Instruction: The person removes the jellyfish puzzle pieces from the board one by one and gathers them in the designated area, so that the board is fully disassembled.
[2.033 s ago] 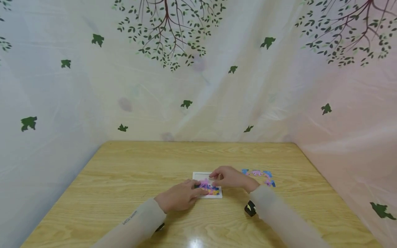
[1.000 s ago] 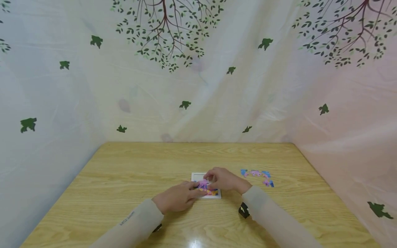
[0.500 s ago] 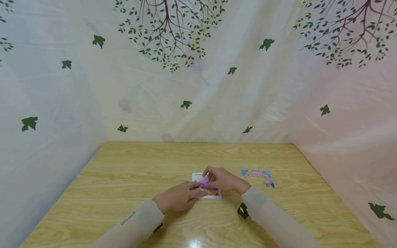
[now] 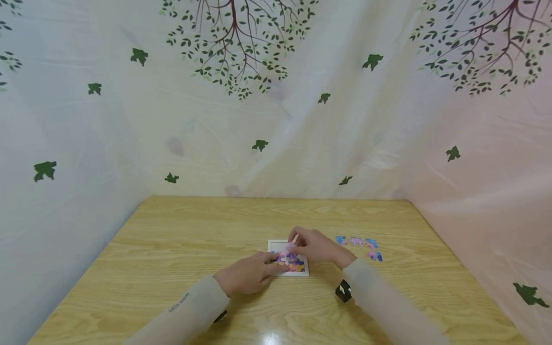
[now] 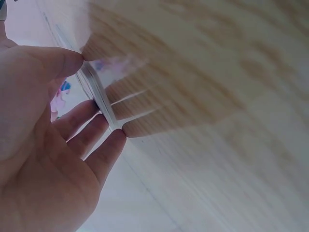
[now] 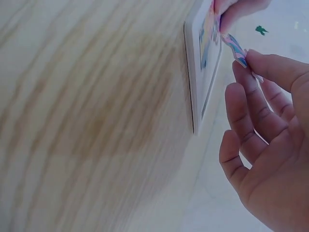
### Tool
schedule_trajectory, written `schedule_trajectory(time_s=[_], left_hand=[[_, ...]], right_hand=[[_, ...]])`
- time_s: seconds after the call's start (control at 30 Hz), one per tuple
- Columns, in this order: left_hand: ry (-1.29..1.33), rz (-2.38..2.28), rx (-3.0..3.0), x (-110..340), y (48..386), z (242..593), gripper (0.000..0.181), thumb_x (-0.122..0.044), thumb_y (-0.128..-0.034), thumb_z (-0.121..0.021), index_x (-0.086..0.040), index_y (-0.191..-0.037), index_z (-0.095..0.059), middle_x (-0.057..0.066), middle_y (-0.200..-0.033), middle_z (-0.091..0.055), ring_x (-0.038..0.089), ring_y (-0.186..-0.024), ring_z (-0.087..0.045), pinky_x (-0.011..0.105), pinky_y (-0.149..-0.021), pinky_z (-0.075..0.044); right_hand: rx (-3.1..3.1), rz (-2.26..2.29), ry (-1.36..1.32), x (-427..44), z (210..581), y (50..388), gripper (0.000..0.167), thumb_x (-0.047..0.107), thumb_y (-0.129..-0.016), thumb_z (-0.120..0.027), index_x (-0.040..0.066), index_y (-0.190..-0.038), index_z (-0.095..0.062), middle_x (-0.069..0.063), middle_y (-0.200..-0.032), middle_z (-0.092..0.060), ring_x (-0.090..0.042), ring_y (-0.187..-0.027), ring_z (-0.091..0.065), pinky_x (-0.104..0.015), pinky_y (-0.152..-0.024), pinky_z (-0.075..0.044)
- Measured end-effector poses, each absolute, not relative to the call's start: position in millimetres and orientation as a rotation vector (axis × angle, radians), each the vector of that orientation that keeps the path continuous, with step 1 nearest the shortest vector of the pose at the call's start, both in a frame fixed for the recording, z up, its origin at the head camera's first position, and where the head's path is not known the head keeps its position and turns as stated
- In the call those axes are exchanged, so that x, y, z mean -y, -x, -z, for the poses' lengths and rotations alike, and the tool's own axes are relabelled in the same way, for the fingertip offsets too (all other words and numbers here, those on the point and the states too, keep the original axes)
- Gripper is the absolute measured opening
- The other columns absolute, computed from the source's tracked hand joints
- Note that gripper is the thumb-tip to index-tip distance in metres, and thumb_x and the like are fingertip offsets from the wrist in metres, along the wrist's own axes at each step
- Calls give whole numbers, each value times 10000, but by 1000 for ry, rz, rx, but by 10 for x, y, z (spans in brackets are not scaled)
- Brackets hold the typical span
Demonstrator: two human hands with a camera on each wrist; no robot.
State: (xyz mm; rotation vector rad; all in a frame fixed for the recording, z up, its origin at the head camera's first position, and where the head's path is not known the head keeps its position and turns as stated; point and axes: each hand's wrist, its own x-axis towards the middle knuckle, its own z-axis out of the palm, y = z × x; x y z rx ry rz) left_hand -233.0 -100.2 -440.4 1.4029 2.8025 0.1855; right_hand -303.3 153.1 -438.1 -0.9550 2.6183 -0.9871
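Note:
A white-rimmed puzzle frame (image 4: pixel 272 243) lies on the table, partly filled with pink, purple and yellow pieces (image 4: pixel 297 266). My left hand (image 4: pixel 247 274) rests along its left side. Thumb and fingertips touch the frame's edge in the left wrist view, where my left hand (image 5: pixel 53 140) hides much of the puzzle. Over the frame, my right hand (image 4: pixel 316 245) pinches a puzzle piece (image 6: pixel 235 51) between thumb and forefinger. That piece is tilted up, near the left fingers; whether it is joined to others I cannot tell. The other fingers of my right hand (image 6: pixel 270 125) are loosely bent.
Several loose pink and blue puzzle pieces (image 4: pixel 357 241) lie on the wooden table (image 4: pixel 194 230), right of the frame and beyond the right wrist. A pale curtain with printed trees and leaves (image 4: pixel 258 145) stands behind and at both sides.
My right hand first moved left over the puzzle, then slightly up and back right, with the pinched piece raised. A light gap now shows among the pieces. My left hand stays at the frame.

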Motion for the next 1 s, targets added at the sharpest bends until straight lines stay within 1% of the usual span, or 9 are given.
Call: schedule_trajectory(time_s=[0.1,0.27,0.47,0.53,0.63,0.7,0.87,0.93,1.0], left_hand=[[-1437,-170,-2816,1005,2328,4400,437,-117,-1052,-558,-213,-1479,-576,202,-1485,-529,354,-1312,-552,452,-1080,-479],[-1408,-176,-2818,1001,2317,4375,445,-117,-1054,-549,-225,-1485,-569,187,-1497,-521,349,-1329,-540,448,-1096,-465],[-1370,-206,-2817,997,2331,4402,438,-126,-1055,-544,-247,-1474,-576,166,-1507,-518,343,-1345,-524,449,-1104,-455],[-1359,-222,-2813,997,2334,4411,434,-127,-1056,-542,-248,-1471,-579,162,-1511,-516,343,-1350,-519,451,-1107,-451],[-1335,-229,-2806,995,2329,4415,438,-136,-1066,-523,-248,-1487,-563,160,-1521,-504,346,-1365,-506,456,-1124,-434],[-1328,-235,-2802,996,2326,4420,440,-137,-1068,-518,-245,-1493,-556,165,-1521,-502,350,-1367,-504,461,-1129,-428],[-1313,-226,-2792,992,2339,4431,458,-141,-1071,-509,-263,-1512,-536,160,-1539,-483,344,-1385,-489,453,-1147,-409],[-1307,-222,-2792,991,2343,4431,461,-145,-1073,-507,-269,-1516,-529,152,-1547,-477,341,-1394,-482,451,-1154,-401],[-1309,-227,-2796,995,2347,4429,460,-144,-1071,-513,-267,-1513,-534,151,-1544,-482,341,-1393,-484,453,-1154,-400]], right_hand=[[-2630,997,945,-1637,4364,3046,172,233,-1014,-672,123,-1124,-599,52,-827,-654,-101,-704,-570,-269,-647,-485],[-2607,1029,920,-1876,4348,3057,186,207,-1007,-677,89,-1128,-599,17,-815,-667,-103,-686,-562,-265,-632,-478],[-2575,1076,854,-2231,4329,3053,166,235,-1006,-683,119,-1100,-610,-36,-833,-696,-129,-699,-564,-273,-633,-481],[-2583,1077,830,-2362,4322,3050,168,250,-1004,-685,130,-1097,-612,-30,-842,-697,-135,-711,-573,-275,-639,-490],[-2599,1081,788,-2546,4296,3037,178,240,-1001,-687,115,-1103,-613,-36,-856,-697,-153,-746,-599,-278,-665,-504],[-2618,1066,748,-2659,4288,3036,177,246,-1004,-683,117,-1103,-612,-33,-859,-698,-141,-716,-585,-265,-615,-487],[-2618,1063,643,-2903,4262,3012,175,244,-1021,-655,107,-1116,-601,-69,-855,-686,-129,-537,-477,-262,-448,-419],[-2604,1078,628,-2985,4254,3000,175,221,-1023,-647,88,-1127,-599,-86,-845,-675,-142,-521,-477,-279,-446,-432],[-2594,1090,631,-3056,4254,2995,181,192,-1018,-647,63,-1135,-596,-90,-835,-663,-156,-567,-512,-294,-489,-455]])
